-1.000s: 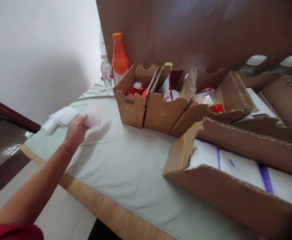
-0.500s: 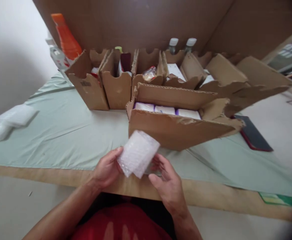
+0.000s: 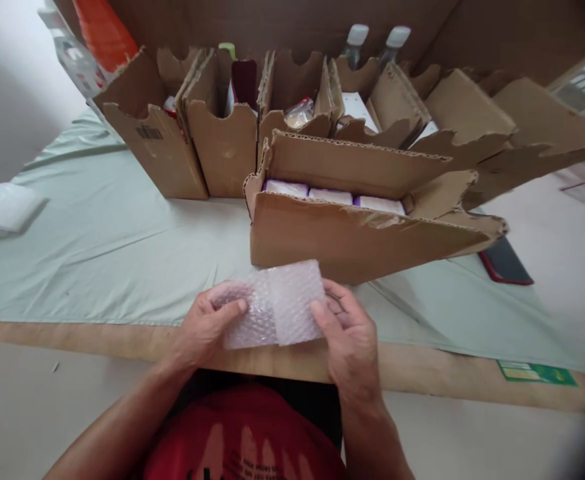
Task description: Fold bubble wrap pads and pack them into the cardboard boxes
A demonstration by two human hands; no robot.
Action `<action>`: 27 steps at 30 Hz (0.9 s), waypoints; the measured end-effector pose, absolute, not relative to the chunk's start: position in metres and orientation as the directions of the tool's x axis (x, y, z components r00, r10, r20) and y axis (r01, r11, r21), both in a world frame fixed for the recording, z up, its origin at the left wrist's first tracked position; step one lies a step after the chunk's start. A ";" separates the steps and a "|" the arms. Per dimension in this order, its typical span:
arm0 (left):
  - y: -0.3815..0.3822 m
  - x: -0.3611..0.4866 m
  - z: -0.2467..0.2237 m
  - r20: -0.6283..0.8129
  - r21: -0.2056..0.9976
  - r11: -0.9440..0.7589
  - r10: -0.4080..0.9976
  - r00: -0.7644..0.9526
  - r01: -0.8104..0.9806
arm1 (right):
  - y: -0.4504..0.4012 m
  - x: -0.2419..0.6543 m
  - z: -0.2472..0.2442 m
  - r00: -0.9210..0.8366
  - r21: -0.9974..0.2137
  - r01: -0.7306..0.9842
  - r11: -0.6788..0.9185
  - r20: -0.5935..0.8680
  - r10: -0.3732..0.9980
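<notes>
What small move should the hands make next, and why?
Perhaps ease the right hand slightly outward to loosen the bubble wrap: that hand and the left hand pinch opposite ends, and an overlapping edge shows between them.

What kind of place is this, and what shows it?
Probably an indoor stock or packing corner, though no sign confirms it: a row of open boxes, bottles behind them, and bubble wrap being held.
</notes>
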State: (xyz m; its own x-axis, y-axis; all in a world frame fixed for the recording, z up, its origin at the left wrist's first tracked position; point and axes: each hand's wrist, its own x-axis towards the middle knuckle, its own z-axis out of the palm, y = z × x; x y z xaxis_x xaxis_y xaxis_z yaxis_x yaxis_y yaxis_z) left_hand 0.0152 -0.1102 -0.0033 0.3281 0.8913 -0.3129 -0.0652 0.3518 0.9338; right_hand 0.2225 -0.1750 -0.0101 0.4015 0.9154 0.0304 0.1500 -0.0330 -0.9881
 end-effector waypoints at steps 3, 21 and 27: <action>-0.103 0.013 -0.003 -0.345 0.894 0.423 0.860 0.376 -0.145 | -0.183 0.242 -0.020 0.546 -0.971 0.232 -0.063 0.076 0.835; -0.097 -0.003 0.004 -0.315 0.948 0.241 0.796 0.517 0.207 | -0.200 0.256 -0.011 0.500 -0.860 0.459 -0.223 0.043 0.865; -0.088 -0.005 -0.003 0.051 0.655 -0.284 0.941 0.334 0.700 | -0.200 0.286 -0.022 0.515 -0.616 0.752 -0.233 0.329 0.792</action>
